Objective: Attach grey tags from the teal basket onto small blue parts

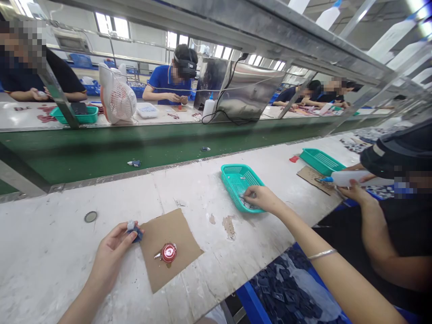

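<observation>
Between the thumb and fingers of my left hand (113, 245) is a small dark blue part with a pale grey piece on top (134, 231), held just above the table. My right hand (258, 198) reaches into a green plastic basket (232, 189), its fingertips pinched at small grey pieces (248, 203) in the near end; whether one is gripped is too small to tell. Beside my left hand lies a brown cardboard sheet (175, 225). On it sits a red bottle cap (169, 253) with shiny wet liquid and a small metallic tip at its side.
Another bottle cap (90, 217) lies at left. Beyond the table runs a green conveyor belt (101, 146) carrying small parts. A blue crate (253, 301) of dark parts stands below. At right, a co-worker (388, 225) holds a white bottle (351, 178) near another green basket (322, 161).
</observation>
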`<state>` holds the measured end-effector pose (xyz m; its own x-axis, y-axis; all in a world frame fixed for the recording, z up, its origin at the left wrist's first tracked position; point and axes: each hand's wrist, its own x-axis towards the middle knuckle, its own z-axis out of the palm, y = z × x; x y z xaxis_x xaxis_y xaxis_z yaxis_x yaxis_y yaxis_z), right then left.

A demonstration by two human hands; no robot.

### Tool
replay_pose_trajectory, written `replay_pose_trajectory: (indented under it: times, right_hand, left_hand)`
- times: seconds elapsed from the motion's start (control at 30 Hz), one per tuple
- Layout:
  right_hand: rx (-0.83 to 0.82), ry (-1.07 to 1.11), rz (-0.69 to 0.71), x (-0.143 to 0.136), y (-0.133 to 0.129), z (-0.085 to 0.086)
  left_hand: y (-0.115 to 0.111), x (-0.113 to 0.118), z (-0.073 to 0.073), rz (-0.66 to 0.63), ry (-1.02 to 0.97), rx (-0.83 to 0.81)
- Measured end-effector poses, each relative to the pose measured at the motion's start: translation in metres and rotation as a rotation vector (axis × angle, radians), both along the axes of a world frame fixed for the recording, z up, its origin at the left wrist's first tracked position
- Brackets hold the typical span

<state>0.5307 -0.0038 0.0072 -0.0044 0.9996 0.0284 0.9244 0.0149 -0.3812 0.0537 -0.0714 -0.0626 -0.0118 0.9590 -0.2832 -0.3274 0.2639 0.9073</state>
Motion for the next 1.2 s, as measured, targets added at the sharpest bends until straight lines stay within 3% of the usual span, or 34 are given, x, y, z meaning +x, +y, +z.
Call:
replay_pose_trajectory:
  times: [0.17, 0.3, 0.43, 0.57, 0.73, 0.9, 1.2]
  right_hand:
    - [0.195, 0.143, -0.03, -0.016, -0.006, 0.004]
    - [0.285, 0.228, 0.05, -0.06, -0.02, 0.004]
    - [0.245, 0.243, 0.203, -0.12, -0.036, -0.016]
    - [0.272, 0.174, 0.215, -0.157, -0.049, -0.046]
    - [0.33, 0.059, 0.208, -0.162, -0.067, -0.063]
    - [0.376, 0.029, 0.235, -0.161, -0.08, -0.06]
    - [0.379, 0.03, 0.101, -0.17, -0.073, -0.057]
  left_hand:
    - [-0.001, 0.001, 0.002, -0.004, 0.014, 0.01]
    - [-0.002, 0.005, 0.007, 0.009, 0.03, 0.038]
    - [-0.003, 0.006, 0.007, 0.001, 0.05, 0.079]
    - [-0.003, 0.005, 0.006, -0.003, 0.055, 0.074]
    - [-0.004, 0.006, 0.011, -0.025, 0.071, 0.074]
    - [-0.005, 0.008, 0.018, -0.038, 0.094, 0.06]
    - [-0.007, 0.011, 0.023, -0.059, 0.108, 0.059]
